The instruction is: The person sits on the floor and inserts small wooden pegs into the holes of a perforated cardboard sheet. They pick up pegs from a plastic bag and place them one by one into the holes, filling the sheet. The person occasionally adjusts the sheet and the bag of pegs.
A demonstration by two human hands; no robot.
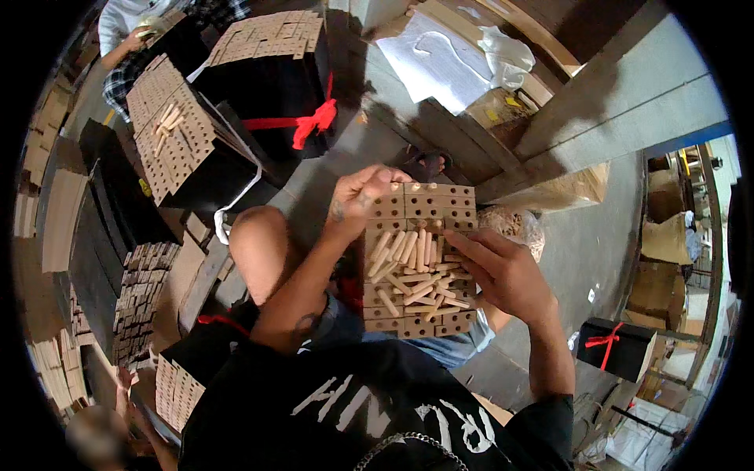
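Wooden dowels, loose on drilled blocks; spillable by tilting. Left fingers curled, right fingers extended; grasp indiscernible.

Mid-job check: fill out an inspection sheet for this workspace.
Surface: drilled board stack at the person's lap.
Job's things: loose wooden dowels piled on it; a few stand in holes near its far edge.
Clutter: white sheet and crumpled plastic bag beyond the stack.
Hands: left hand at the stack's far-left corner; right hand, index finger out, by the dowels; grips unclear.
Cables: none clearly identifiable.
Surroundings: black-sided stack with red ribbon, far left; co-worker, upper left; another person, lower left.
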